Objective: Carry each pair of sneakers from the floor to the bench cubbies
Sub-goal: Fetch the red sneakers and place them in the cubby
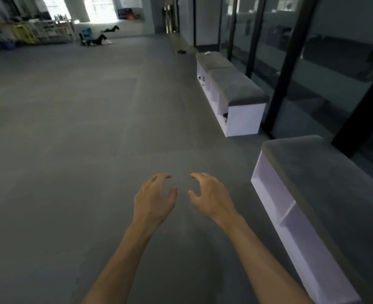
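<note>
My left hand [153, 198] and my right hand [210, 197] are stretched out side by side over the grey floor, fingers curled and apart, both holding nothing. A white bench with a grey cushion [308, 194] stands close at the right, its near cubbies showing nothing inside. A second white bench [236, 93] runs farther along the right wall; dark and white shoes [225, 116] sit in its nearest cubby and pale shoes [202, 80] in a farther one. A dark pair of sneakers [181, 51] lies on the floor far ahead.
Glass walls with black frames [291, 62] run behind the benches. The wide grey floor [82, 128] stretches left and ahead. Far back left stand shelves and equipment [38, 31], and a person [99, 39] lies on the floor by a mirror.
</note>
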Available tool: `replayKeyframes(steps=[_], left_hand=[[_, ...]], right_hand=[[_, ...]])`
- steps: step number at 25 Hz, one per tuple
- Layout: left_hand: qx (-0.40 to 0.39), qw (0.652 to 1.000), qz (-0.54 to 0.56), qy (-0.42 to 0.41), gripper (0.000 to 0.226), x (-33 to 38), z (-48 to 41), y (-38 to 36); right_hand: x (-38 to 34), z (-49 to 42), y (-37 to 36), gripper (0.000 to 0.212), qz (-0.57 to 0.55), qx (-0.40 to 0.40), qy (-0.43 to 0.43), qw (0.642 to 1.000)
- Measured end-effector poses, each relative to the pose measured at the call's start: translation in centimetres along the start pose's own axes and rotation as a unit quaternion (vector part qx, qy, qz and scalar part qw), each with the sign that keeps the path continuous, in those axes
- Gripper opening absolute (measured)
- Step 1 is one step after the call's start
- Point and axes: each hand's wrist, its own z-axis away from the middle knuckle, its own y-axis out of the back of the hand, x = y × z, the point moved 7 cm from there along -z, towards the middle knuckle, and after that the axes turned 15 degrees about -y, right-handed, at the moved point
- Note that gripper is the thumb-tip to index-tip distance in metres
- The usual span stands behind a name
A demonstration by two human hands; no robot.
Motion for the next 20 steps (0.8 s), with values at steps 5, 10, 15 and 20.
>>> replayKeyframes(steps=[5, 10, 15, 20], left_hand=[[0.012, 0.999, 0.008, 0.030, 0.043, -9.5, -15.5, -5.2], [0.011, 1.000, 0.013, 0.016, 0.042, -20.0, -34.9, -10.5], [0.008, 1.000, 0.008, 0.000, 0.040, -28.2, -54.3, -13.5], [-0.005, 1.000, 0.009, -0.005, 0.039, -36.9, -74.7, -21.2]], right_hand=[[-2.6, -20.0, -4.3, 0.053, 0.013, -0.023, 0.027, 0.999], [-5.6, -41.3, -9.6, 0.052, 0.023, -0.021, 0.021, 0.999], [-7.9, -61.2, -11.4, 0.052, 0.008, -0.005, -0.016, 1.000], [-8.3, -83.8, -15.3, 0.052, -0.027, 0.010, -0.026, 0.999]])
